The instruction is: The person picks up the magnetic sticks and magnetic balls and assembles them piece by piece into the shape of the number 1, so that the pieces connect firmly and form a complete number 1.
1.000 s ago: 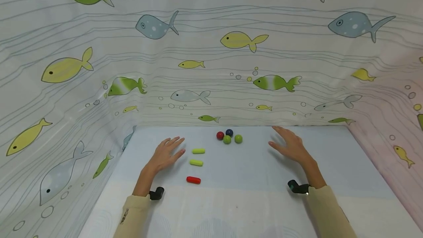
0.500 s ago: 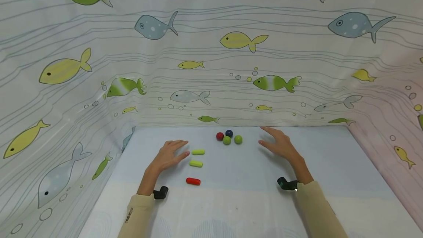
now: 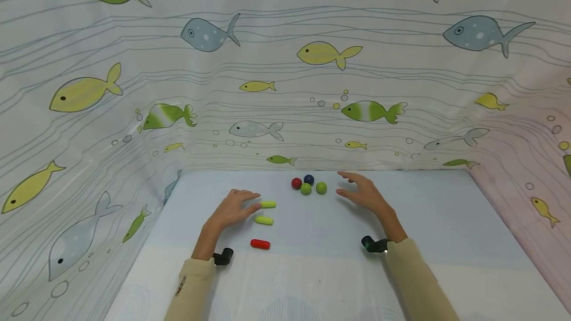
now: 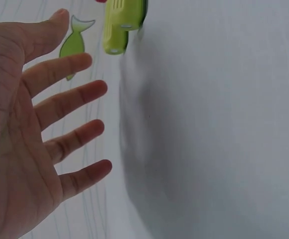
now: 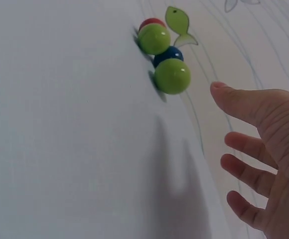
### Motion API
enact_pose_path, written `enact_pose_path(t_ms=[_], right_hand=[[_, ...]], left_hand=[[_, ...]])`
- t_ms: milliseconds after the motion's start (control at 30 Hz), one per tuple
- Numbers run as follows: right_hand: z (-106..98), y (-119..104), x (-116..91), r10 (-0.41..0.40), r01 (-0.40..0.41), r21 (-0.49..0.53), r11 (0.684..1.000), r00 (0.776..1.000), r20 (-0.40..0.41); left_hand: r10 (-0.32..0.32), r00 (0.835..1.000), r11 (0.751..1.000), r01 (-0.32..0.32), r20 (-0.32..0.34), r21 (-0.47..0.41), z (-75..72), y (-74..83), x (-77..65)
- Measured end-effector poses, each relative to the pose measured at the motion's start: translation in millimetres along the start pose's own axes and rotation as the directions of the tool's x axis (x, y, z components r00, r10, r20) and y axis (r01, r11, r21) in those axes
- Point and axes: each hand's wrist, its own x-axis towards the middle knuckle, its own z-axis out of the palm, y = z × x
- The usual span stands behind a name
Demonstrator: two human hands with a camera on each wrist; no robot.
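My left hand (image 3: 232, 209) hovers over the table just left of two yellow-green sticks, its fingers spread and holding nothing. Its fingertips partly cover the farther yellow-green stick (image 3: 269, 204) in the head view. Nearer lies the other yellow-green stick (image 3: 264, 220), and below it a red stick (image 3: 260, 244). On the right, my right hand (image 3: 365, 194) is held above the table with relaxed, empty fingers. To its left, apart from it, sit a green ball (image 3: 321, 187), a second green ball (image 3: 305, 188), a dark blue ball (image 3: 309, 179) and a red ball (image 3: 296, 183).
A pale cloth covers the table (image 3: 312, 281). Behind it rises a fish-printed curtain (image 3: 285, 123), which also runs along the left and right sides. A black wrist camera (image 3: 224, 256) sits on the left wrist, and another black camera (image 3: 373, 244) on the right.
Both hands have moved inward: the left hand rightward to the yellow-green sticks, the right hand leftward toward the balls. The sticks and balls have stayed in place.
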Motion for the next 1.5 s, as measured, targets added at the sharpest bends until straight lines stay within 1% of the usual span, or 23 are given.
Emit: enact_pose_path(t_ms=[133,333,533,667,867,933,1000,1167,1367,1500], right_hand=[[6,-4,5,-0.014,0.014,0.021,1.000,1.000,0.009],[15,-9,11,-0.018,0.017,0.038,0.999,1.000,0.024],[21,-18,16,-0.032,0.031,0.045,0.999,0.999,0.015],[25,-19,20,-0.023,0.022,0.054,0.998,1.000,0.015],[32,-19,24,-0.006,0.006,0.030,1.000,1.000,0.001],[34,-20,25,-0.004,0.004,0.019,1.000,1.000,0.001],[37,-20,26,-0.008,0.008,0.013,1.000,1.000,0.000],[41,-20,28,-0.013,0.013,0.052,0.999,1.000,0.000],[44,-21,28,0.010,-0.010,0.087,0.996,1.000,0.002],[45,-24,27,0.027,-0.027,0.060,0.998,1.000,-0.006]], left_hand=[[0.001,1.000,1.000,-0.001,0.014,-0.004,2.2,-0.1,2.5],[0.006,1.000,1.000,-0.006,0.015,-0.014,3.3,3.6,5.2],[0.022,1.000,1.000,-0.022,-0.008,-0.003,6.5,6.4,9.8],[0.026,1.000,1.000,-0.026,-0.016,-0.004,9.2,7.9,12.9],[0.060,0.998,0.998,-0.060,-0.027,-0.023,11.7,11.5,16.0],[0.055,0.998,0.998,-0.055,-0.025,-0.009,12.8,11.5,16.6],[0.037,0.999,0.999,-0.036,-0.023,0.010,13.8,11.4,17.3],[0.003,1.000,1.000,-0.003,-0.031,0.022,15.2,10.4,19.9],[0.007,0.999,1.000,-0.006,-0.048,0.020,17.7,9.1,21.2],[0.006,0.999,1.000,-0.006,-0.050,0.015,18.9,9.0,21.0]])
